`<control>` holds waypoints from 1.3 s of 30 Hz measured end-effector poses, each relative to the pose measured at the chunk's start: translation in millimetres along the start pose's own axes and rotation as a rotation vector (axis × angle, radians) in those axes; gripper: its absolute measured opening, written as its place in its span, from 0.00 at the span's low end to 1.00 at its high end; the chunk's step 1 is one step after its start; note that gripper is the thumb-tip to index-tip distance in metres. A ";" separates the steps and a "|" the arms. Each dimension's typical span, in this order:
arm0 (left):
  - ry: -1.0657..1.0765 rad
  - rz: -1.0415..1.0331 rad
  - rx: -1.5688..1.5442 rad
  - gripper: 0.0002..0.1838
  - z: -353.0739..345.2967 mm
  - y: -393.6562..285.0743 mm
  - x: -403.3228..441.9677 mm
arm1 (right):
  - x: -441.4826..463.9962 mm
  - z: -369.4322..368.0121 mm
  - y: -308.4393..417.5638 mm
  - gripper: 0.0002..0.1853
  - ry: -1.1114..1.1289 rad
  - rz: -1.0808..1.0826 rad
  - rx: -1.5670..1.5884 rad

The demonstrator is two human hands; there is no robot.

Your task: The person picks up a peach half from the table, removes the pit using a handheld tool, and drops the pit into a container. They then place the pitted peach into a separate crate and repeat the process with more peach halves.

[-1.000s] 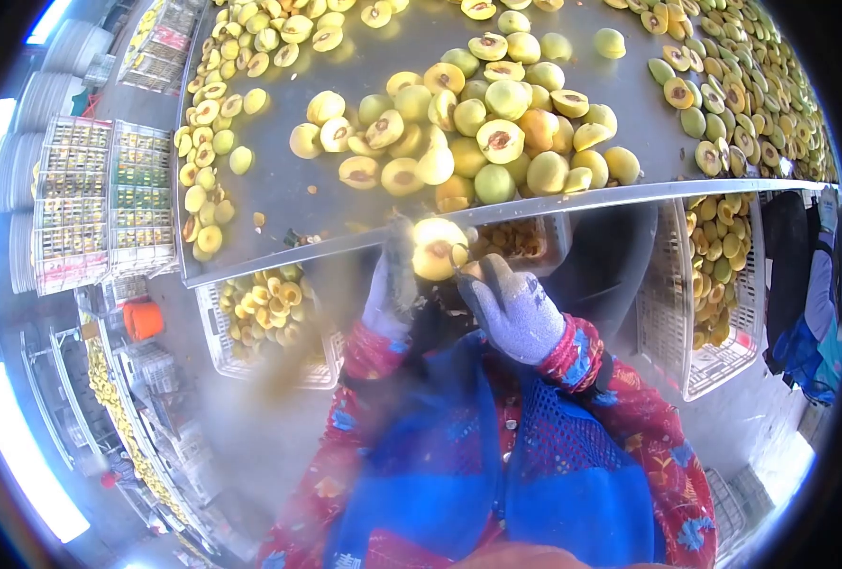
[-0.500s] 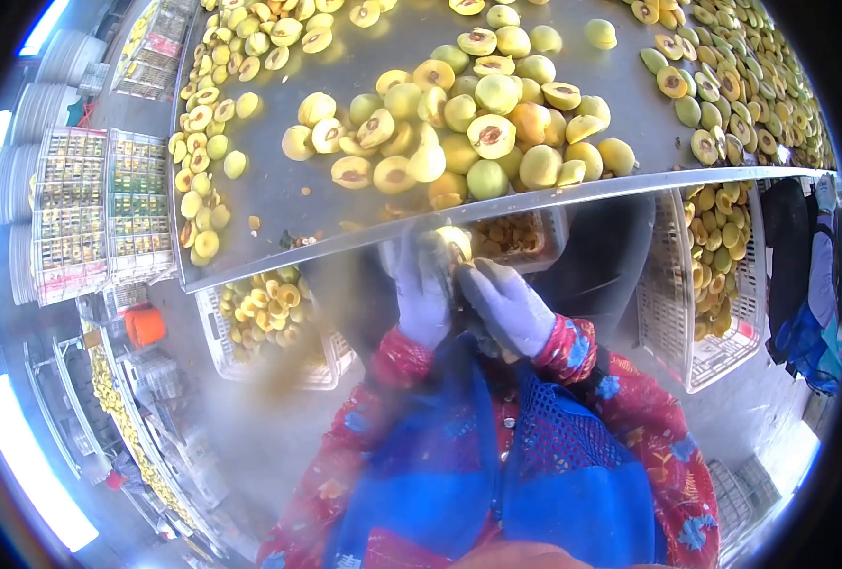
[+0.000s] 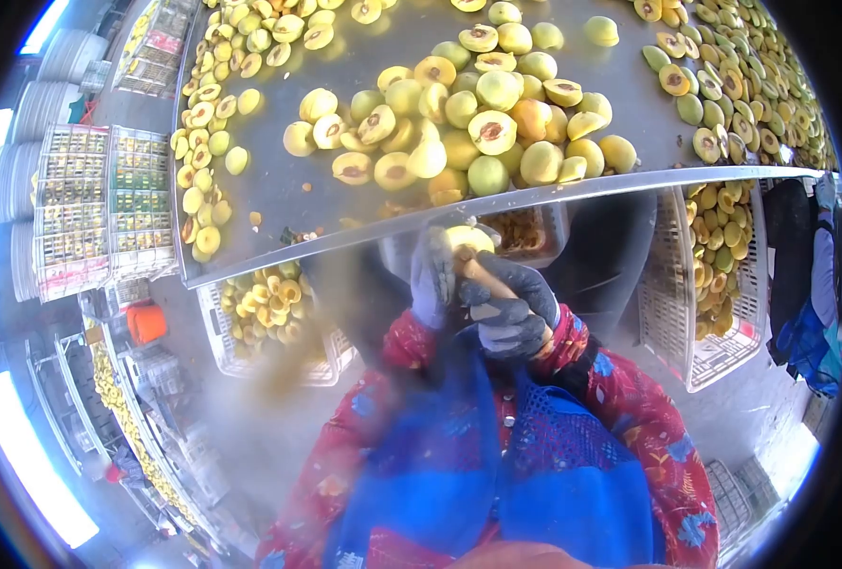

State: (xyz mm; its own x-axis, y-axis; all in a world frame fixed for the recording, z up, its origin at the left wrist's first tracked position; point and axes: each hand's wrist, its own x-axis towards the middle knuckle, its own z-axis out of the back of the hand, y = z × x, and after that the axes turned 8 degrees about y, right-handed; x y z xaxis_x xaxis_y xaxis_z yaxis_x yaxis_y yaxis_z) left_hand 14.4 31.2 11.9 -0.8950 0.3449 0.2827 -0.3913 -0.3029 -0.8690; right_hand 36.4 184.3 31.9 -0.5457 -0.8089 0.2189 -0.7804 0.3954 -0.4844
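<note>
Just below the table's front edge, my left hand point(image 3: 430, 275), in a pale glove with grey on it, is closed around a yellow peach half point(image 3: 468, 238). My right hand point(image 3: 514, 315), in a similar glove, has its fingers wrapped around a wooden-handled tool point(image 3: 485, 277). The tool's upper end meets the cut face of the peach, and its working tip is hidden there. Above both hands, a pile of whole and halved peaches point(image 3: 492, 133) lies on the metal table point(image 3: 269, 204).
More peach halves point(image 3: 743, 85) cover the table's right side. Below the edge stand a crate of halves point(image 3: 274, 356) on the left, another crate point(image 3: 701, 365) on the right and a bin of scraps point(image 3: 556, 237). A co-worker's sleeve point(image 3: 822, 275) shows at far right.
My right hand has turned, and the wooden handle now shows in its grip. The peach half faces up more plainly between the hands. My left hand has shifted slightly right.
</note>
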 end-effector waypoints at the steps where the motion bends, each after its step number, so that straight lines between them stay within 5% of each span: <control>1: -0.060 0.106 -0.154 0.18 -7.2 4.0 -3.0 | 0.2 1.4 0.6 0.24 0.006 0.008 -0.003; 4: -0.284 0.365 -0.537 0.20 -16.2 21.3 -14.2 | 1.6 0.6 -2.6 0.23 -0.070 0.054 -0.139; 8: -0.475 0.572 -0.373 0.24 46.3 27.4 -20.0 | 2.7 -17.5 -5.7 0.22 -0.029 0.191 -0.292; 11: -0.604 0.663 0.119 0.27 134.9 28.2 -42.6 | -13.5 -6.2 9.3 0.21 -0.159 0.223 -0.303; 12: -0.481 0.873 0.756 0.25 148.4 3.3 -34.6 | -18.0 -4.7 14.5 0.20 -0.201 0.227 -0.269; 13: -0.425 0.782 1.020 0.25 161.2 3.1 -38.9 | -20.5 -2.9 16.7 0.20 -0.245 0.230 -0.232; 16: -0.245 0.671 1.094 0.27 172.8 3.8 -4.7 | -16.7 -0.3 22.8 0.19 -0.293 0.158 -0.238; 18: -0.166 0.598 0.947 0.33 163.8 41.7 28.2 | -8.0 -6.8 14.3 0.18 -0.482 0.217 -0.377; 20: -0.021 0.451 1.072 0.29 146.4 84.9 59.7 | -2.4 -13.3 8.1 0.18 -0.652 0.250 -0.637; 22: 0.149 0.450 0.841 0.29 132.2 108.7 80.1 | -1.5 -18.5 3.3 0.19 -0.807 0.251 -1.012; 25: 0.099 0.349 0.516 0.26 124.8 99.2 82.7 | -0.5 -33.6 -7.8 0.21 -0.854 0.232 -1.270; 27: -0.024 0.488 0.071 0.23 120.5 84.7 74.4 | 2.5 -49.3 -14.1 0.19 -0.907 0.183 -1.398; 30: -0.040 0.576 -0.393 0.19 112.4 37.8 58.0 | 13.4 -41.8 -16.7 0.15 -0.847 0.285 -1.595; 32: 0.016 0.666 -0.726 0.18 103.3 -4.9 52.4 | 11.4 -15.3 -8.1 0.11 -0.711 0.391 -2.046; 34: -0.031 0.688 -0.837 0.18 89.6 -18.1 37.7 | 23.6 -13.6 -11.3 0.11 -0.635 0.525 -2.366; 38: -0.038 0.716 -1.067 0.22 73.8 -18.0 15.1 | 33.3 -27.5 -21.3 0.11 -0.782 0.415 -2.366; 39: -0.067 0.720 -0.969 0.32 67.9 -15.2 13.7 | 31.9 -25.4 -22.2 0.11 -0.779 0.408 -2.354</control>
State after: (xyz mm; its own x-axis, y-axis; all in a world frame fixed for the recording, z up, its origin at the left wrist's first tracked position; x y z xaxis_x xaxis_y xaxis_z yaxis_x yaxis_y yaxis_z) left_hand -6.4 -19.8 56.5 -0.8623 0.3159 -0.3958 0.4988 0.3944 -0.7718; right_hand 28.5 160.8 71.2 -0.9375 -0.3442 -0.0516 0.0652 -0.3192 0.9454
